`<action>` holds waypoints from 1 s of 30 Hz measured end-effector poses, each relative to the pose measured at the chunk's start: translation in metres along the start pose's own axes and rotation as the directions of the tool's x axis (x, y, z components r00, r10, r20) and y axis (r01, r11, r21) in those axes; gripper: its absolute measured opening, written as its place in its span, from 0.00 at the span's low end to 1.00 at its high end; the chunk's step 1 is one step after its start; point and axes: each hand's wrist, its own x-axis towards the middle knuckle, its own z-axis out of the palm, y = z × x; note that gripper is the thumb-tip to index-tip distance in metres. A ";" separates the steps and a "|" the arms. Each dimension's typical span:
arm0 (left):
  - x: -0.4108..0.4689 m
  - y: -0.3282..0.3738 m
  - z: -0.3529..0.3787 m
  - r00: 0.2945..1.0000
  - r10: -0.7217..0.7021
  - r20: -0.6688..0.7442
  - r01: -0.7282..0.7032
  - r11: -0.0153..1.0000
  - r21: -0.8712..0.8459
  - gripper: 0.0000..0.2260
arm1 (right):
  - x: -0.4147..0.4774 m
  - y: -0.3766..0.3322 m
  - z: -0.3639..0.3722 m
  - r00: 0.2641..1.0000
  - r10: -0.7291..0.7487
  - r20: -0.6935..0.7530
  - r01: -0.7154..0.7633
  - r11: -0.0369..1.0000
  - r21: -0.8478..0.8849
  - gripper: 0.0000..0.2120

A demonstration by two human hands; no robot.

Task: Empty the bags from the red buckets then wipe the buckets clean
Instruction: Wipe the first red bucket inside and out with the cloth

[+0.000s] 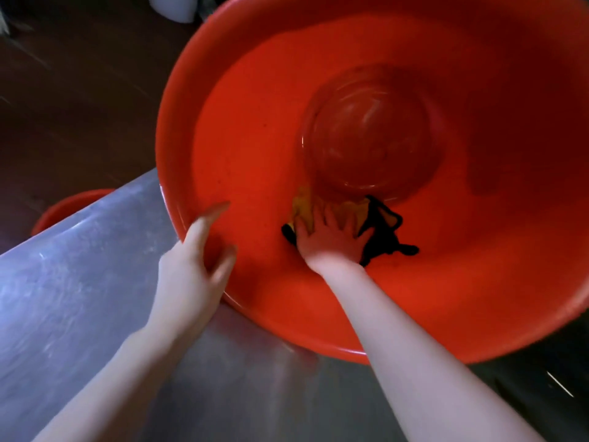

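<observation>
A large red bucket (pixel 255 148) fills most of the view, tipped toward me on a steel counter. Deep inside it, my right hand (pixel 331 239) lies flat with fingers spread, pressing a yellow cloth with black edging (pixel 381 228) against the near inner wall, just below the round bottom. My left hand (pixel 194 260) is at the bucket's near left rim, thumb inside, fingers loosely curled over the edge; it looks blurred. No bag shows in this bucket.
The steel counter (pixel 79 282) runs under both arms, its edge slanting up toward the bucket. A second red bucket (pixel 68 205) peeks out below the counter at left. Dark brown floor (pixel 79 106) lies beyond, with a white object (pixel 173 8) at the top.
</observation>
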 end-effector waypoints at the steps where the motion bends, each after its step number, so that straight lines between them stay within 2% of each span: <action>1: 0.001 -0.002 0.000 1.000 0.006 -0.002 -0.006 1.000 -0.014 0.27 | -0.005 -0.004 0.001 0.995 -0.095 0.011 0.094 0.995 0.034 0.31; 3: 0.000 -0.003 0.000 1.000 0.012 0.001 -0.012 0.999 -0.048 0.23 | -0.033 -0.013 0.011 0.940 -0.338 -0.043 0.340 0.937 0.075 0.32; 5: -0.003 -0.002 -0.002 1.000 0.002 0.004 -0.001 0.993 -0.114 0.15 | -0.070 -0.022 0.022 0.823 -0.550 -0.145 0.563 0.823 0.073 0.34; 6: -0.004 -0.001 -0.004 1.000 -0.004 0.006 0.005 0.989 -0.147 0.14 | -0.081 -0.026 0.025 0.777 -0.604 -0.177 0.623 0.777 0.089 0.34; 8: -0.002 -0.002 -0.004 1.000 -0.004 0.016 0.007 0.985 -0.172 0.14 | -0.079 -0.030 0.023 0.737 -0.626 -0.255 0.660 0.748 0.072 0.33; 9: 0.000 -0.002 -0.004 1.000 -0.006 0.025 0.010 0.986 -0.165 0.14 | -0.071 -0.030 0.020 0.751 -0.598 -0.280 0.633 0.773 0.048 0.33; 10: 0.001 -0.002 -0.003 0.999 -0.010 0.034 0.015 0.988 -0.155 0.14 | -0.058 -0.031 0.016 0.804 -0.530 -0.270 0.563 0.825 0.057 0.33; 12: 0.002 -0.002 -0.003 0.998 -0.021 0.056 0.030 0.985 -0.167 0.14 | -0.022 -0.031 0.009 0.937 -0.321 -0.136 0.340 0.928 0.153 0.31; 13: 0.001 -0.002 -0.003 0.998 -0.024 0.066 0.036 0.982 -0.185 0.15 | -0.003 -0.031 0.005 0.972 -0.223 -0.069 0.232 0.954 0.189 0.31; 16: 0.002 -0.002 -0.003 0.999 -0.011 0.047 0.019 0.981 -0.192 0.15 | 0.033 -0.034 -0.008 0.999 -0.053 -0.008 0.053 0.954 0.295 0.30; 19: 0.004 -0.004 -0.002 1.000 -0.025 -0.007 0.023 0.980 -0.198 0.15 | 0.024 -0.042 -0.003 0.997 -0.070 -0.026 0.074 0.965 0.250 0.30; 21: 0.003 -0.005 -0.002 0.999 -0.033 -0.024 0.028 0.984 -0.177 0.17 | -0.012 -0.048 0.009 0.972 -0.215 -0.093 0.228 0.957 0.180 0.31; 23: 0.002 -0.004 -0.004 0.999 -0.041 -0.028 0.036 0.986 -0.161 0.18 | -0.060 -0.049 0.021 0.889 -0.409 -0.205 0.441 0.885 0.147 0.33; 25: 0.002 -0.001 -0.006 1.000 -0.029 -0.004 0.028 0.984 -0.175 0.19 | -0.089 -0.049 0.024 0.842 -0.490 -0.227 0.527 0.837 0.149 0.32; 27: 0.006 0.001 -0.007 0.999 -0.029 0.023 0.032 0.982 -0.185 0.18 | -0.083 -0.050 0.018 0.866 -0.441 -0.235 0.476 0.871 0.123 0.33; 30: 0.007 0.004 -0.007 0.997 -0.054 0.047 0.062 0.980 -0.191 0.17 | -0.038 -0.054 0.004 0.959 -0.202 -0.198 0.229 0.965 0.126 0.32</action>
